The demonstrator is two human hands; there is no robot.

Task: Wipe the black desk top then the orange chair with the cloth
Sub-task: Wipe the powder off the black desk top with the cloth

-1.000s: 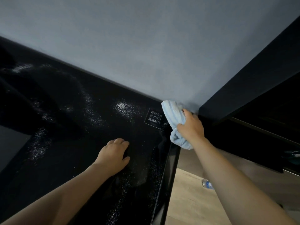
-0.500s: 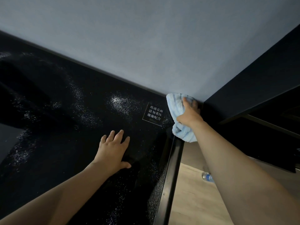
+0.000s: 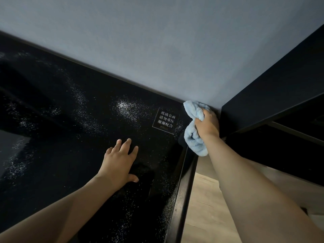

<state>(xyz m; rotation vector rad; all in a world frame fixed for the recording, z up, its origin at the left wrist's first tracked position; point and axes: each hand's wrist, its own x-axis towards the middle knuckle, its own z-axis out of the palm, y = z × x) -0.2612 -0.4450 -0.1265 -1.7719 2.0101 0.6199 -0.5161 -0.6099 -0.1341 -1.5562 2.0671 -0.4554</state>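
The right hand (image 3: 207,123), clenched round the blue cloth (image 3: 195,142), has pushed up into the back corner of the counter (image 3: 52,109), right of centre. The left hand (image 3: 119,162) lies flat, fingers now spread. Much white dust (image 3: 122,105) remains leftward; I'd say wiping's barely begun.

dim corner of a room
a plain grey-blue wall (image 3: 157,50) meets a dark cabinet (image 3: 280,88) on the right; a pale wooden floor (image 3: 201,213) shows at the lower right. the light is low and cool.
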